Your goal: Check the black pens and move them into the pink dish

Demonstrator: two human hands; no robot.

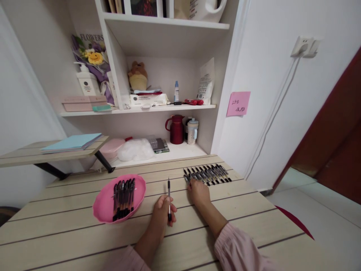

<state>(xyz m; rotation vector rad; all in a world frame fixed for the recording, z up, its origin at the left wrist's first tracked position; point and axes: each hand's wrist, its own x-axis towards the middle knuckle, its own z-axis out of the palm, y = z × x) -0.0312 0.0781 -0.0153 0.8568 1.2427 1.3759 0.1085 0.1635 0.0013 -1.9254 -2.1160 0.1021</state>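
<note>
My left hand (163, 210) is closed around a clear-barrelled pen (169, 195), which stands nearly upright in view with its thin tip pointing away from me. To its right, my right hand (199, 191) rests at the left end of a row of pens (210, 174). Its fingers are curled on the nearest pen (186, 178), partly hidden by the hand. The row's pens lie side by side, slightly slanted, with dark ends. Left of my hands, a pink scalloped dish (103, 205) holds several black-capped pens (123, 197).
Behind the slatted table (152, 241) stands a white shelf unit (166, 109) with a red jug (176, 130) and a pale cup (192, 131). A raised stand (17, 152) bearing a blue folder (73, 142) is at the left. A pink note (238, 103) hangs on the wall.
</note>
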